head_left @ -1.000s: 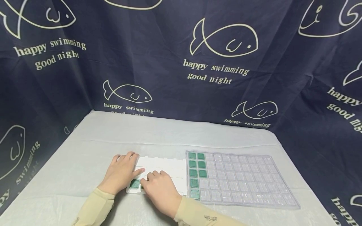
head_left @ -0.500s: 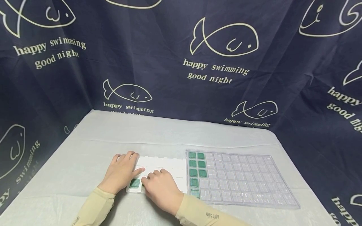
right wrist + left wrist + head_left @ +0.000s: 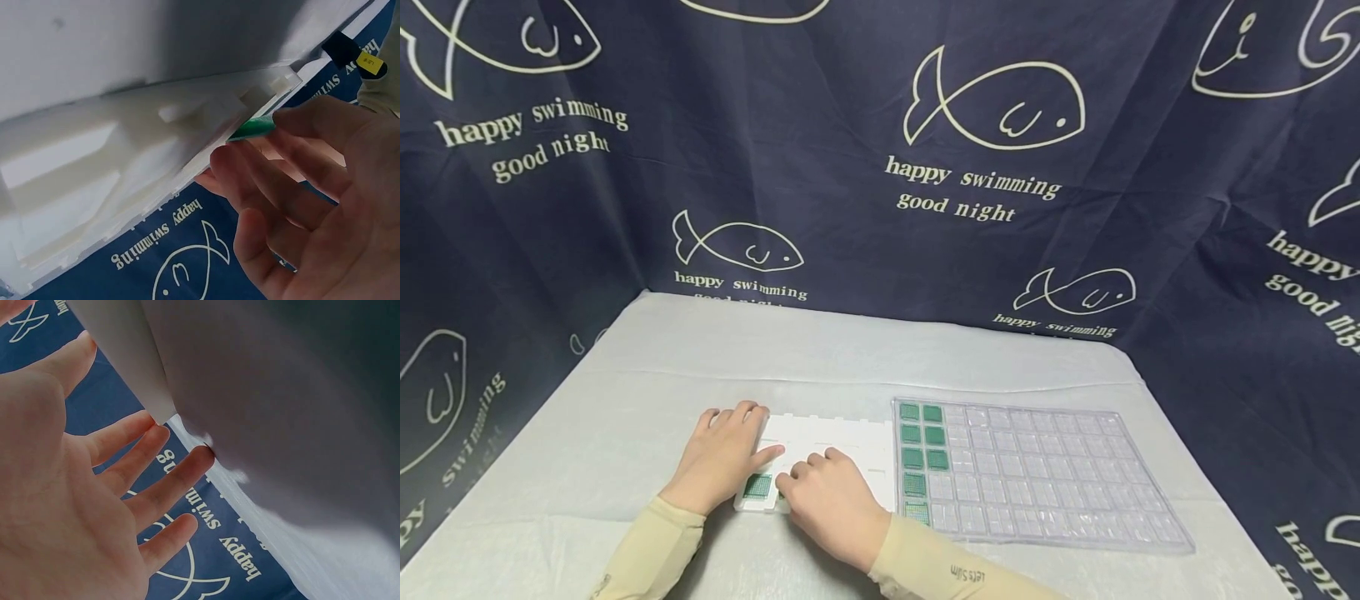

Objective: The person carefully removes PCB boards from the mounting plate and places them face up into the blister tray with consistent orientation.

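Observation:
A white tray point(image 3: 842, 432) lies at the front middle of the table. My left hand point(image 3: 721, 458) rests on its left side with fingers extended; they show from below in the left wrist view, along the tray's edge. A small green circuit board point(image 3: 757, 487) sits in the tray's near left slot. Just right of it, my right hand point(image 3: 831, 504) pinches another green circuit board point(image 3: 253, 129) between thumb and fingers, at the tray's surface. In the head view this second board is almost wholly hidden by the hand.
A clear plastic compartment tray point(image 3: 1037, 475) lies directly right of the white one. Several green boards point(image 3: 913, 458) fill its leftmost column and part of the second. A dark fish-print curtain point(image 3: 850, 167) hangs behind the white-covered table point(image 3: 850, 350).
My right hand has shifted very slightly to the right while staying at the same part of the white tray. The left hand keeps its place.

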The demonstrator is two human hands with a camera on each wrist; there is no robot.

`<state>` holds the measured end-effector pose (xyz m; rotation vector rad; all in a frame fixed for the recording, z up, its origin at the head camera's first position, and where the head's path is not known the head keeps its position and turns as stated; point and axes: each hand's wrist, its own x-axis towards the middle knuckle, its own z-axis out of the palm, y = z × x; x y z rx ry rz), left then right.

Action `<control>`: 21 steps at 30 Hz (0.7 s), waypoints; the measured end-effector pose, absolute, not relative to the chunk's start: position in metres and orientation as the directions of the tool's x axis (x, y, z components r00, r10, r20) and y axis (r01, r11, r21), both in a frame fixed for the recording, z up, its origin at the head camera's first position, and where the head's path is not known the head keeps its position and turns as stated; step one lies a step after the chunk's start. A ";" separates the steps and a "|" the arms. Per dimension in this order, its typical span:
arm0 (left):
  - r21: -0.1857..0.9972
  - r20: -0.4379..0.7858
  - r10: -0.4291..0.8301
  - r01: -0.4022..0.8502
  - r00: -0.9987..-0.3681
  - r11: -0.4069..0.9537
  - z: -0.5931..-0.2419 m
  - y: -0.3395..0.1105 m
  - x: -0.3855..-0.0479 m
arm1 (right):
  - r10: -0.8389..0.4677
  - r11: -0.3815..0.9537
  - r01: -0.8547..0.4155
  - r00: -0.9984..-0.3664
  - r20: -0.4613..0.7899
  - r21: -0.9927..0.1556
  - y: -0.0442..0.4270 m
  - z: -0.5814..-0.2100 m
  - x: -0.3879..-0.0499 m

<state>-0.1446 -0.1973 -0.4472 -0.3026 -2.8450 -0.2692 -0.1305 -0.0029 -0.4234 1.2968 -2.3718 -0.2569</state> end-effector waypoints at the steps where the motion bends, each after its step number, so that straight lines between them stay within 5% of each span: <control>1: 0.157 0.276 0.178 0.227 -0.944 0.961 -0.447 -0.197 -0.145 | -0.835 0.549 -0.760 -0.477 0.275 0.348 -0.003 -0.423 -0.131; 21: 0.162 0.260 0.180 0.227 -0.949 0.960 -0.446 -0.197 -0.144 | -0.829 0.553 -0.800 -0.498 0.255 0.234 -0.006 -0.424 -0.140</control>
